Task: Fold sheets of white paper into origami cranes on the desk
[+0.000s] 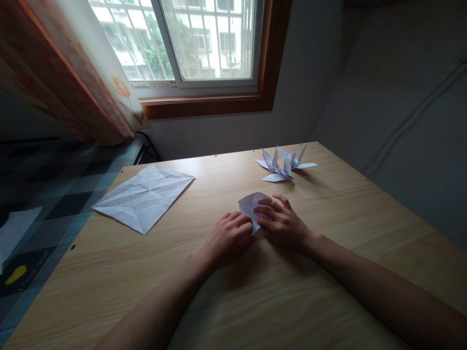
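A small folded piece of white paper (250, 202) is between my two hands near the middle of the table. My left hand (233, 233) is closed at its lower left edge, with the fingers curled and the thumb low beside the paper. From the right, my right hand (282, 221) grips the paper, several fingers bent over its face and the index finger partly raised. The right thumb is hidden. Behind the hands stand folded paper shapes with pointed tips, like origami cranes (277, 167), close together and overlapping.
A large creased sheet of white paper (146, 194) lies on the left of the wooden table (127, 291). A checked cloth surface (73, 204) adjoins the table's left edge. Beyond the far edge are a window (211, 43), an orange curtain (65, 63) and grey walls.
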